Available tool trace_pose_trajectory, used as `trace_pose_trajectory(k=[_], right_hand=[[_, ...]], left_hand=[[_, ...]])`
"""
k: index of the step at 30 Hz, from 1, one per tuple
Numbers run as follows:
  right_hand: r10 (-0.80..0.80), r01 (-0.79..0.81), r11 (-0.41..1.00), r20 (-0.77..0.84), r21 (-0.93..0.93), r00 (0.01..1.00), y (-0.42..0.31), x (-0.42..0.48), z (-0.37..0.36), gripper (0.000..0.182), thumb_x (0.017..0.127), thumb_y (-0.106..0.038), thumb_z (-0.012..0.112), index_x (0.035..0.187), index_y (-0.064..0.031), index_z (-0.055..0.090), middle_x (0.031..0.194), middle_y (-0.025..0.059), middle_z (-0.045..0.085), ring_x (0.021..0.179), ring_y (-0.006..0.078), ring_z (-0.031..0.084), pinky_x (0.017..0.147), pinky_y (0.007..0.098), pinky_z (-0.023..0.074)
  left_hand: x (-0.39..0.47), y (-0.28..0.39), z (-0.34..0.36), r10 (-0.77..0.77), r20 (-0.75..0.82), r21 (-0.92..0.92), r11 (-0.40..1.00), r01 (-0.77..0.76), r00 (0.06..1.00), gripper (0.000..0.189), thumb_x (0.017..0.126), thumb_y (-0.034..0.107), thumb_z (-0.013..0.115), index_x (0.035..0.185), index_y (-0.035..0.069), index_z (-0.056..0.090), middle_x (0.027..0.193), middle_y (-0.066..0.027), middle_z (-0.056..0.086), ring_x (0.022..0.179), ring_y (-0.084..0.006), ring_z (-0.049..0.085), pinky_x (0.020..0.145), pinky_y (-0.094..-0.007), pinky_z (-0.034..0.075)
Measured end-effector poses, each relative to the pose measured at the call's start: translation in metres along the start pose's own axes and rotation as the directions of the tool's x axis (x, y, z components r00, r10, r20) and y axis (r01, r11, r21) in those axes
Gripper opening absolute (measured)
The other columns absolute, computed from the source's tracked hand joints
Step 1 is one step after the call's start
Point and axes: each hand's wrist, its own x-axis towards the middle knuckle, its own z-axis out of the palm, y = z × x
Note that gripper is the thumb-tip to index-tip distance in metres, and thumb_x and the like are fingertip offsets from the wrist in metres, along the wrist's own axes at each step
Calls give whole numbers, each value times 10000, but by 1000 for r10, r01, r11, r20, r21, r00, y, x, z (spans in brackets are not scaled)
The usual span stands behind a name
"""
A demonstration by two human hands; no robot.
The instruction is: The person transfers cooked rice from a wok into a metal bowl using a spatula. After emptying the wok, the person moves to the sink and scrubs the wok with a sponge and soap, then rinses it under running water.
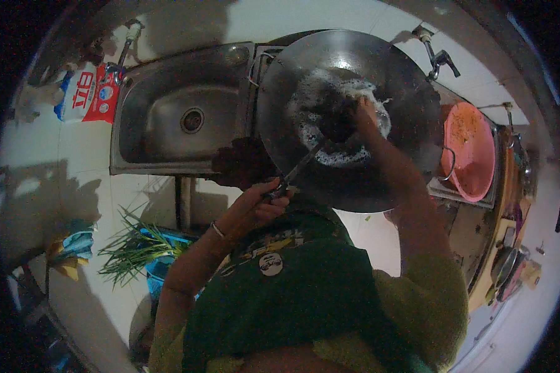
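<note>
A large dark metal wok (pixel 354 191), tilted a little, sits over the sink unit in front of me. White suds (pixel 340 157) float on the dark water in its bottom. My left hand (pixel 273 200) grips the dark handle of a long-shafted metal utensil (pixel 303 161) at the wok's near left rim. The utensil's shaft runs down into the suds, so its far end is hidden. My right hand (pixel 366 112) reaches into the wok, with fingers at the foam's right side. Dimness and suds hide whether it holds anything.
Left of the wok is a stainless steel sink basin (pixel 168 135) with a drain. Faucets (pixel 116 65) (pixel 434 58) project from the wall. A pink plastic basin (pixel 478 163) stands at the right. Green stalks (pixel 140 249) lie on a blue basket (pixel 154 275) at lower left.
</note>
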Motion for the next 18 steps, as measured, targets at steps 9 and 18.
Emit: trace_pose_trajectory(k=[9, 18], right_hand=[[290, -310, 936, 132, 165, 948, -29, 33, -24, 457, 782, -316, 566, 1149, -76, 436, 1117, 196, 456, 1055, 366, 437, 836, 442, 394], [-33, 85, 940, 160, -331, 987, 47, 8, -39, 462, 710, -206, 631, 1126, -76, 478, 1078, 179, 458, 988, 339, 460, 830, 423, 391]], left_hand=[[0, -4, -18, -3, -105, 27, 1000, 6, 995, 269, 885, 315, 426, 858, 48, 445, 588, -9, 402, 364, -27, 293, 267, -143, 219], [11, 3, -12, 41, -39, 150, 988, -35, 998, 286, 886, 330, 418, 812, 55, 449, 588, 10, 397, 374, -23, 311, 274, -154, 218]])
